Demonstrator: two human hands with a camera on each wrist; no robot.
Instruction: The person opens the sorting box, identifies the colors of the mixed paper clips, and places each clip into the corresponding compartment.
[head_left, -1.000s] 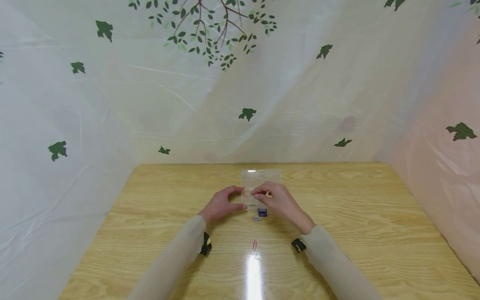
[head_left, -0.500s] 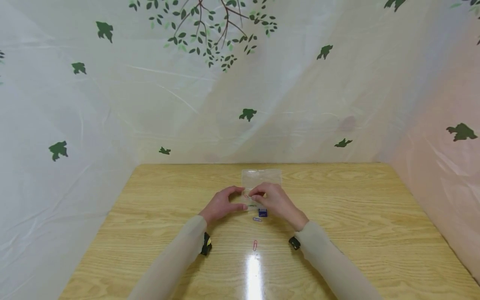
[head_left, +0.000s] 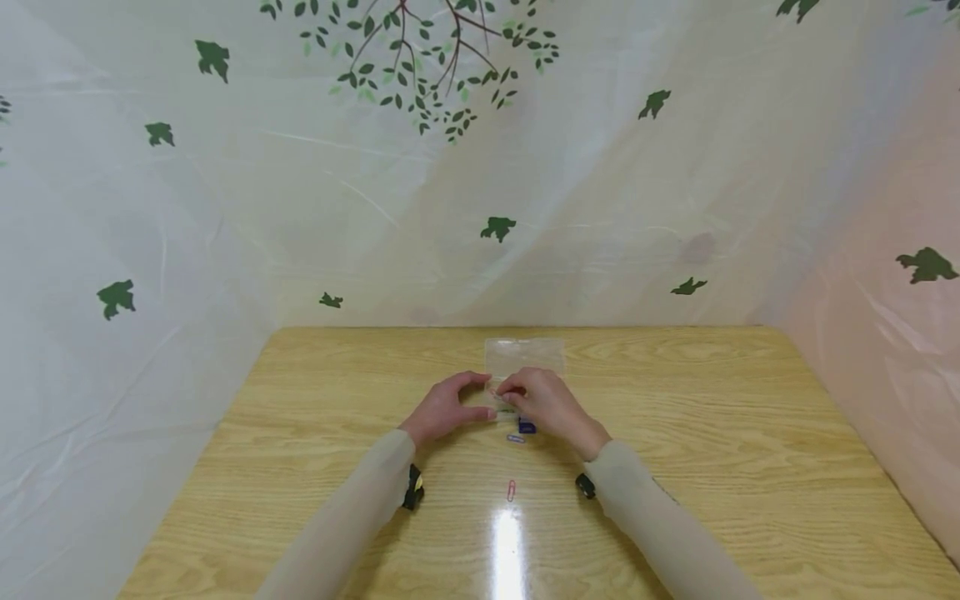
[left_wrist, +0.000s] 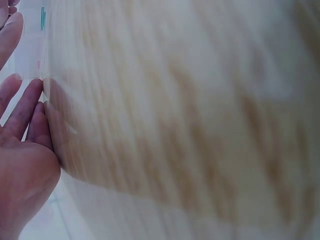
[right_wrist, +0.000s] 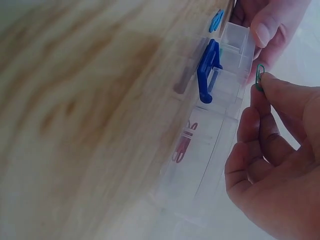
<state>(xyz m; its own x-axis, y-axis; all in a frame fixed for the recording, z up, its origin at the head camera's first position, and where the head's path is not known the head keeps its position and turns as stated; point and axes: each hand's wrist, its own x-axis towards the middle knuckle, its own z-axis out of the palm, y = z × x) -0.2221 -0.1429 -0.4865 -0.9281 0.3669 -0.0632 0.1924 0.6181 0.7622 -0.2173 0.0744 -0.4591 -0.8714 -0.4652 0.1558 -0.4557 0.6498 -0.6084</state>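
A clear plastic box (right_wrist: 232, 70) with small compartments and a blue clasp (right_wrist: 207, 72) stands near the table's far side, its clear lid (head_left: 525, 353) raised behind. My left hand (head_left: 444, 408) grips the box's left end, thumb at the near wall and fingers at the far one. Between thumb and forefinger, my right hand (head_left: 546, 405) pinches a green paper clip (right_wrist: 260, 75) above the compartments. Another green clip (left_wrist: 43, 18) shows through the wall in the left wrist view. Red clips (right_wrist: 184, 144) show at the box's other end in the right wrist view.
On the wooden table (head_left: 330, 392), a bluish paper clip (head_left: 515, 438) lies just before the clasp, and a red paper clip (head_left: 512, 490) lies nearer me. A pale printed sheet (head_left: 375, 208) hangs behind the table and along its sides.
My right hand has shifted a little left and lower over the box, keeping its pinch. The left hand stays at the box's end.
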